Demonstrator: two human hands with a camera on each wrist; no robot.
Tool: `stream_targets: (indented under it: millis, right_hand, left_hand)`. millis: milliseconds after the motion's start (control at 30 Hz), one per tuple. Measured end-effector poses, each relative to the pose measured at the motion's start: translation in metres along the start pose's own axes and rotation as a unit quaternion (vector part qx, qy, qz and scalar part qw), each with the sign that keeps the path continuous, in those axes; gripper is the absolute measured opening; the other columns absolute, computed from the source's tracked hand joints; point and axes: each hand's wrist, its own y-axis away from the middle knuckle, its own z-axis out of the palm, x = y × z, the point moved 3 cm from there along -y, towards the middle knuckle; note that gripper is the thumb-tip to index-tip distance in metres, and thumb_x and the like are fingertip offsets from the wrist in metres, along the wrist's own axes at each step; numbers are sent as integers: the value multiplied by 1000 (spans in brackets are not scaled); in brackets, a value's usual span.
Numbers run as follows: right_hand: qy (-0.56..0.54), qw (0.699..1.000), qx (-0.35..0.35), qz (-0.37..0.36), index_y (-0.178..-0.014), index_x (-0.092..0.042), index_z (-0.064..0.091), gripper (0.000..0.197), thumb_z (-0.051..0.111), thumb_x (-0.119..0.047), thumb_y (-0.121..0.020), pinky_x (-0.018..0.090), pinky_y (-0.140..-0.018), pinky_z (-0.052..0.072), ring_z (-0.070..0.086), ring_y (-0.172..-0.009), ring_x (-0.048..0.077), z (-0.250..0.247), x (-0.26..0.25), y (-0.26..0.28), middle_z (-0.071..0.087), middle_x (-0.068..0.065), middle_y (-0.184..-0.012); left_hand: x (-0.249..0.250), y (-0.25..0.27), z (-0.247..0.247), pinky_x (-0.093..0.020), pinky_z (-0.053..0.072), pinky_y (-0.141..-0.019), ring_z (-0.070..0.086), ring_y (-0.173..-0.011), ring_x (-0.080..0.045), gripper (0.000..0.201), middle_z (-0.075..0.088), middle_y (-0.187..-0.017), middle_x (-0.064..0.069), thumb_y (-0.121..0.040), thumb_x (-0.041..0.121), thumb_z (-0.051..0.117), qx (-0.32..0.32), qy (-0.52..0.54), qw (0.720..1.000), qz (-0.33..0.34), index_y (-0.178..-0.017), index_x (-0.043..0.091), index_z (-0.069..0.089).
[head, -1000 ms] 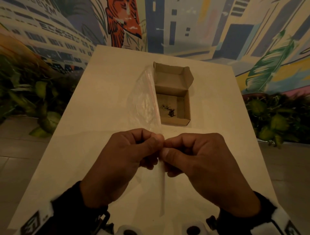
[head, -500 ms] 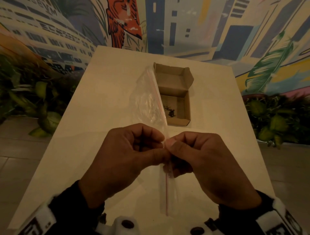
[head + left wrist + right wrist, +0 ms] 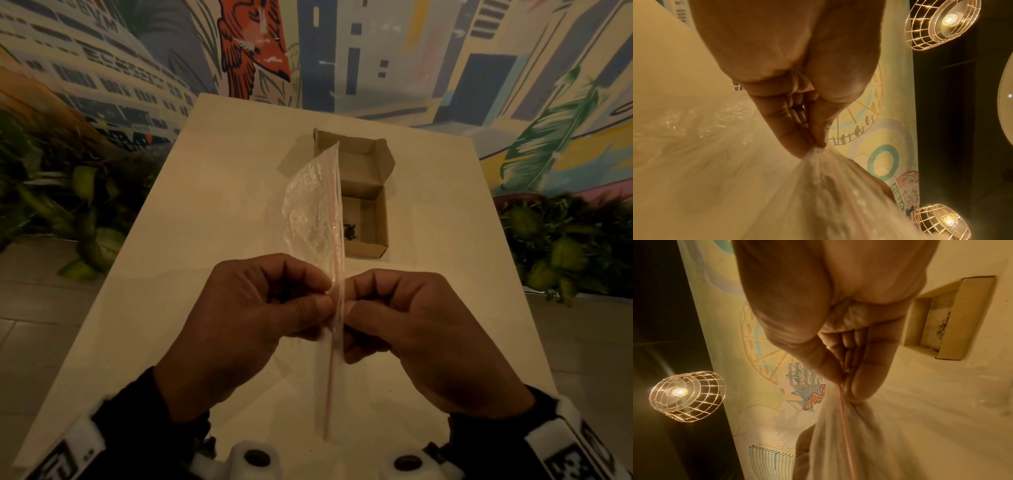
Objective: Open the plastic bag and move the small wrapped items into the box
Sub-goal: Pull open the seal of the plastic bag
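Bag edge-on between pinching hands, lengthwise toward box

Both hands are bare, the left hand and the right hand alike, with no rings or gloves to be seen. Each forearm wears a black sleeve that ends at the wrist, and over each sleeve sits a white band printed with a black square marker pattern. Near the bottom edge of the head view, between the wrists, sit two white mounts, each with a round dark hole in it.
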Motion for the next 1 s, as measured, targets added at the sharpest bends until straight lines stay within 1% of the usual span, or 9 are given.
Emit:
stream_targets:
  millis: [100, 233, 300, 367, 400, 533, 633, 833, 1000]
  right_hand:
    - [2, 1000, 0, -9, -85, -8, 71, 15, 65, -17, -75, 24, -56, 57, 69, -61, 19, 0, -3, 2, 74, 11, -71]
    - [97, 994, 48, -33, -80, -13, 71, 4, 67, -15, -80, 17, -51, 54, 67, -54, 10, 0, -4, 2, 72, 8, -67]
    - [155, 984, 70, -48, -78, -20, 69, 5, 67, -24, -79, 17, -52, 55, 67, -56, 8, 3, -3, 3, 71, 2, -66]
    - [212, 971, 85, -73, -77, -26, 69, 8, 64, -32, -78, 20, -57, 57, 67, -62, 8, 7, -3, 5, 71, -3, -67]
    - [220, 968, 87, -85, -77, -29, 69, 5, 65, -31, -79, 19, -59, 57, 67, -64, 6, 8, -4, 6, 71, -7, -67]
    - [212, 972, 62, -77, -93, -28, 71, 14, 67, -21, -81, 12, -69, 55, 66, -77, -1, 9, -2, 8, 72, -13, -77]
    - [217, 969, 79, -83, -94, -27, 71, 16, 69, -22, -79, 12, -69, 55, 66, -75, 2, 6, -2, 9, 72, -10, -78]
    - [181, 973, 113, -85, -81, -24, 69, 10, 75, -24, -73, 10, -53, 51, 64, -58, 1, 2, -3, 9, 68, -6, -65]
    - [157, 979, 102, -76, -82, -22, 67, 18, 78, -24, -68, 22, -61, 59, 68, -64, 8, -1, -2, 9, 70, 0, -70]
  left_hand:
    - [-1, 0, 1, -23, 55, -53, 69, -60, -26, 18, 72, -70, -15, -60, 12, 68, 10, -2, 1000, -1, -77, 5, 69]
    - [-5, 0, 2, -25, 57, -56, 71, -64, -25, 10, 73, -71, -13, -77, 3, 63, 4, -28, 999, -37, -78, 9, 71]
    - [-4, 1, 5, -28, 59, -60, 71, -67, -22, 12, 75, -72, -9, -76, 22, 64, 1, -44, 998, -49, -79, 16, 73]
    - [-2, 2, 8, -25, 58, -60, 69, -65, -16, 28, 75, -70, -3, -66, 44, 62, 7, -79, 996, -32, -78, 22, 74]
    - [-2, 3, 8, -23, 57, -58, 67, -61, -14, 31, 74, -67, -3, -63, 47, 60, 17, -87, 996, -27, -76, 23, 75]
    - [-4, 1, 6, -27, 54, -58, 68, -65, -24, 18, 74, -71, -12, -78, 24, 60, 28, -33, 997, -71, -77, 16, 76]
    - [-7, 1, 6, -23, 54, -57, 69, -66, -20, 22, 75, -72, -8, -84, 11, 55, 25, -4, 996, -81, -79, 17, 76]
    - [-3, 3, 17, -33, 59, -72, 72, -80, -24, 24, 76, -83, -10, -69, 25, 62, 8, 40, 998, -54, -86, 15, 75]
    - [-6, 2, 14, -26, 59, -60, 73, -71, -24, 20, 76, -75, -9, -61, 16, 64, 38, 57, 997, -42, -78, 14, 75]
